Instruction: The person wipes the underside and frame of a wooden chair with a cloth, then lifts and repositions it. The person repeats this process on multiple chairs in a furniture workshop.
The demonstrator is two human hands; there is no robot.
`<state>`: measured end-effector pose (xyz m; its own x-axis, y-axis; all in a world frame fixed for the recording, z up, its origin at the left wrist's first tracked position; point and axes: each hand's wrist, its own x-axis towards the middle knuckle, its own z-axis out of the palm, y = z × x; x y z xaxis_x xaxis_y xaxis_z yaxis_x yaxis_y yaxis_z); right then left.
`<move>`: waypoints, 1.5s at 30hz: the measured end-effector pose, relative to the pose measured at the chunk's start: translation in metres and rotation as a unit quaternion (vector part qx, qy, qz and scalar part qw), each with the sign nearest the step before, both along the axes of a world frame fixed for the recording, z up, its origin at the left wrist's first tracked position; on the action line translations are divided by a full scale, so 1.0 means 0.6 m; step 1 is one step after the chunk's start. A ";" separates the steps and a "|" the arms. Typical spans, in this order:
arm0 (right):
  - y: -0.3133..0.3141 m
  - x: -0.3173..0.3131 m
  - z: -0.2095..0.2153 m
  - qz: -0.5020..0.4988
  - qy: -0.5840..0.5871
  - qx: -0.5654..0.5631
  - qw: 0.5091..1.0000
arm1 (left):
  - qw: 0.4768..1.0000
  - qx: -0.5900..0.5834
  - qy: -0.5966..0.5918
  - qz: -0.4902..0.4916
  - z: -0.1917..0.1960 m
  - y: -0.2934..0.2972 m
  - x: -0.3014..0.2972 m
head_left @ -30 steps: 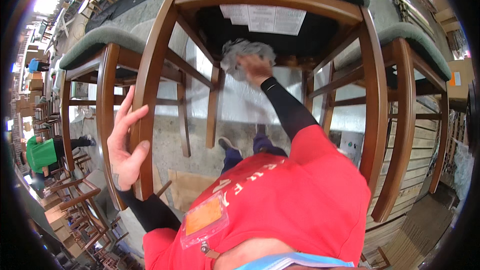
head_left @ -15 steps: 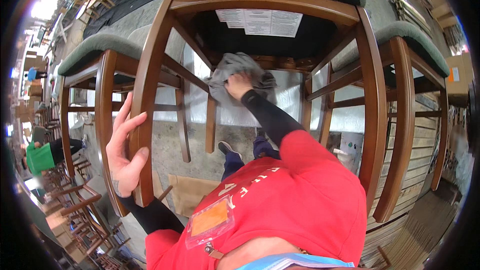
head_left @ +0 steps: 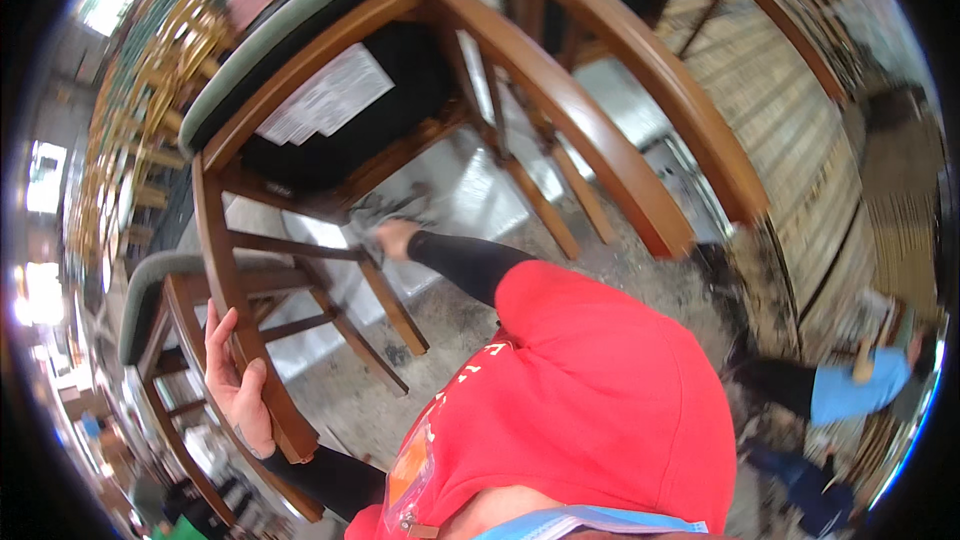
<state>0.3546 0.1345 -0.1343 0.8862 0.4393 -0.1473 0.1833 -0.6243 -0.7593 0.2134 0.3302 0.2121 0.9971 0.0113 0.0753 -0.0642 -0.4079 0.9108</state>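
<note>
A brown wooden chair with a grey-green seat point(head_left: 330, 2) is tipped so its dark underside and a white label sheet point(head_left: 328, 95) face me. My left hand point(head_left: 243, 395) holds one of its legs point(head_left: 262, 360) near the end, palm against the outer side and thumb over the front. Under the seat, by the rear frame, my right hand point(head_left: 397, 238) is closed on a grey cloth point(head_left: 392, 202). The cloth is blurred, and my fingers are partly hidden in it.
Another green-seated chair point(head_left: 150, 290) stands close at left, and a wooden chair frame point(head_left: 660, 60) at upper right. Wooden slats point(head_left: 780, 140) lie on the right. A person in a light blue top point(head_left: 860, 385) is at far right. Many chair frames point(head_left: 165, 110) stand at upper left.
My view has turned, so the chair appears tilted and further left. My right hand with the cloth has shifted to the seat's lower rear edge. My left hand stays on the same leg.
</note>
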 end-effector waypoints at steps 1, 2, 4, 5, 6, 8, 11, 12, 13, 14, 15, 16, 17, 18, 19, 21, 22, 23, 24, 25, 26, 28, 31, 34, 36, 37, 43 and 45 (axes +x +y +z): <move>0.011 0.003 0.028 0.066 -0.019 -0.054 0.996 | 1.000 -0.009 -0.003 -0.009 -0.009 -0.002 0.006; 0.016 -0.001 0.059 0.076 -0.038 -0.067 0.994 | 0.999 0.002 -0.016 -0.034 -0.015 0.013 0.004; -0.004 -0.023 0.107 0.070 -0.041 -0.089 0.993 | 0.999 -0.027 -0.008 -0.026 -0.028 0.030 0.001; -0.018 -0.038 0.123 0.062 -0.031 -0.093 0.993 | 0.999 -0.040 -0.015 -0.029 -0.029 0.033 -0.002; -0.062 -0.065 0.126 -0.011 -0.082 0.057 0.995 | 0.998 -0.052 -0.008 -0.031 -0.030 0.032 -0.001; -0.156 -0.116 0.151 -0.102 0.281 0.371 0.879 | 0.995 -0.094 -0.002 -0.019 -0.032 0.063 -0.022; -0.454 -0.201 0.133 -0.324 0.227 0.682 0.615 | 0.989 -0.136 -0.009 -0.062 -0.045 0.043 0.004; -0.512 -0.212 0.159 -0.301 0.197 0.702 0.615 | 0.992 -0.119 -0.007 -0.050 -0.050 0.043 0.008; -0.568 -0.221 0.201 -0.273 0.166 0.720 0.616 | 0.994 -0.094 -0.031 -0.055 -0.055 0.050 0.012; -0.628 -0.234 0.249 -0.248 0.133 0.736 0.616 | 0.991 -0.134 -0.027 -0.016 -0.061 0.049 0.018; -0.691 -0.233 0.307 -0.056 0.168 0.786 0.592 | 0.983 -0.184 -0.017 0.004 -0.079 0.032 0.035; -0.669 -0.204 0.367 0.022 0.209 0.745 0.633 | 0.978 -0.205 -0.008 0.047 -0.077 0.054 0.020; -0.657 -0.191 0.408 0.015 0.227 0.701 0.676 | 0.968 -0.239 0.000 0.071 -0.080 0.069 0.012; -0.655 -0.176 0.448 0.008 0.232 0.652 0.722 | 0.958 -0.280 -0.026 0.062 -0.093 0.080 0.003; -0.661 -0.165 0.483 0.002 0.231 0.602 0.765 | 0.956 -0.276 -0.066 0.070 -0.103 0.089 -0.010; -0.673 -0.150 0.510 -0.059 0.295 0.562 0.771 | 0.952 -0.251 -0.151 0.090 -0.102 0.112 -0.072; -0.688 -0.150 0.508 -0.084 0.317 0.520 0.789 | 0.891 -0.429 -0.108 0.103 -0.143 0.072 -0.096; -0.699 -0.156 0.508 -0.109 0.341 0.474 0.804 | 0.792 -0.591 -0.077 0.133 -0.179 0.027 -0.127; -0.703 -0.161 0.519 -0.107 0.369 0.472 0.794 | 0.779 -0.541 -0.069 0.310 -0.198 -0.016 -0.150; -0.731 -0.160 0.518 -0.061 0.387 0.479 0.786 | 0.828 -0.468 -0.057 0.303 -0.222 -0.056 -0.183; -0.769 -0.162 0.513 -0.037 0.391 0.452 0.801 | 0.825 -0.465 0.008 0.321 -0.256 -0.112 -0.209; -0.857 -0.176 0.512 -0.023 0.396 0.422 0.815 | 0.819 -0.480 0.114 0.293 -0.327 -0.231 -0.264; -1.029 -0.194 0.526 -0.020 0.422 0.378 0.824 | 0.766 -0.498 0.295 0.280 -0.432 -0.425 -0.291; -1.155 -0.203 0.545 0.013 0.441 0.366 0.819 | 0.767 -0.460 0.413 0.174 -0.496 -0.582 -0.219; -1.215 -0.214 0.532 0.005 0.452 0.351 0.820 | 0.800 -0.426 0.405 0.119 -0.507 -0.697 -0.110; -1.235 -0.214 0.527 0.003 0.459 0.349 0.817 | 0.806 -0.444 0.381 0.086 -0.509 -0.733 -0.049; -1.323 -0.186 0.498 0.052 0.540 0.301 0.784 | 0.829 -0.442 0.332 0.085 -0.507 -0.854 0.308; -1.351 -0.169 0.506 0.095 0.534 0.280 0.792 | 0.829 -0.433 0.318 0.158 -0.495 -0.871 0.393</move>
